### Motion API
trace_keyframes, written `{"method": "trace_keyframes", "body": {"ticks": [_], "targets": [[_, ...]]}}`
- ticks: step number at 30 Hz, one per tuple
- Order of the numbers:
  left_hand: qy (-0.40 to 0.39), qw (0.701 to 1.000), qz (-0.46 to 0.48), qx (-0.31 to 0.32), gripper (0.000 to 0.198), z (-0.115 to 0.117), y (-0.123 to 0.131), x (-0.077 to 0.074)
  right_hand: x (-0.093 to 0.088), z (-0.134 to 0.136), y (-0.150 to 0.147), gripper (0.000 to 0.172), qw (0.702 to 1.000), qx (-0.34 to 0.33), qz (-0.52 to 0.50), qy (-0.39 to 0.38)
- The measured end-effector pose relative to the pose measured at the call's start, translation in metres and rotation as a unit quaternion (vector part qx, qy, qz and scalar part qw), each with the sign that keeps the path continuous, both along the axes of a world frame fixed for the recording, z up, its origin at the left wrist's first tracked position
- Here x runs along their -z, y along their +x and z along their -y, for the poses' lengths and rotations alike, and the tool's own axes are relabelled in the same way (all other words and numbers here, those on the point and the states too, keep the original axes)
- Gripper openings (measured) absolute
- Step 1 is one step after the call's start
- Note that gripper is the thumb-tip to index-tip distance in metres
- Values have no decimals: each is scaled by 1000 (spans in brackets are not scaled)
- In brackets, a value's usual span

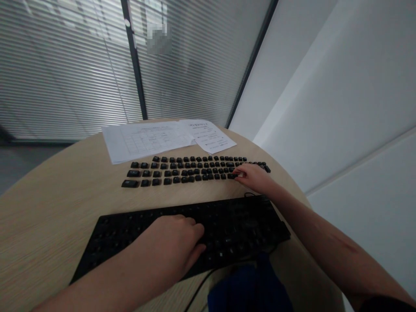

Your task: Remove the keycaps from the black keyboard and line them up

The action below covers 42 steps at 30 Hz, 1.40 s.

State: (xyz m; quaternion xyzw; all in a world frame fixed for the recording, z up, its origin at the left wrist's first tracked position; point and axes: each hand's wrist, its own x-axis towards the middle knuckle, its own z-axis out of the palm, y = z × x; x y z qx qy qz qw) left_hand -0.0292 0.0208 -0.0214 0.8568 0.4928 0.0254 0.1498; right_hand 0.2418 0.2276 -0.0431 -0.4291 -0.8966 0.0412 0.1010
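1. Right hand (255, 177) is out beyond the right half of the keyboard (240, 221), thumb and fingertips drawn nearly together at a long keycap (232, 176). Whether they grip it or merely touch it, I cannot tell; so narrow a pinch suits a small piece among close neighbours.
2. Over the keyboard's middle is the left hand (177, 240), back upward, fingers curled under. Its fingertips are hidden, so I cannot tell whether it holds anything; it may be steadying the keyboard.
3. Loose keycaps (196, 171) stand in roughly four rows beyond the keyboard, apart from it. Wider ones sit at some row ends, so the order seems to echo a key layout, probably making each easy to find.
4. Printed papers (149, 136) lie farther beyond the keyboard, past those rows, presumably to leave the nearer tabletop (48, 199) for handling parts.
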Motion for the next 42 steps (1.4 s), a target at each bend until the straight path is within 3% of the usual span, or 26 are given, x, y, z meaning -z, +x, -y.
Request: {"method": "trace_keyframes", "body": {"ticks": [11, 19, 24, 26, 29, 33, 38, 40, 42], "targets": [[-9, 1000, -3, -5, 17, 1, 0, -3, 2, 1, -1, 16, 1000, -14, 1, 23], [17, 1000, -2, 0, 16, 0, -1, 1, -25, 23, 19, 14, 996, 4, -52, 73], [39, 999, 7, 7, 17, 0, -3, 1, -32, 38, 14, 18, 998, -3, -31, 59], [44, 999, 6, 12, 17, 0, -5, -1, -37, 50, 14, 23, 994, 10, -80, 70], [43, 999, -10, 21, 19, -1, -5, -6, -46, 78, 22, 44, 957, 70, -275, 53], [33, 998, -40, 26, 21, -1, -3, -12, -45, 118, 33, 67, 879, 136, -453, -61], [37, 998, -31, 37, 15, 0, -2, -16, -22, 133, 30, 53, 773, 113, -572, -250], [45, 998, -16, 43, 11, 0, -1, -16, -16, 132, 30, 44, 757, 101, -586, -271], [56, 997, 7, 55, 15, 0, 0, -13, -13, 131, 32, 43, 761, 94, -577, -283]]}}
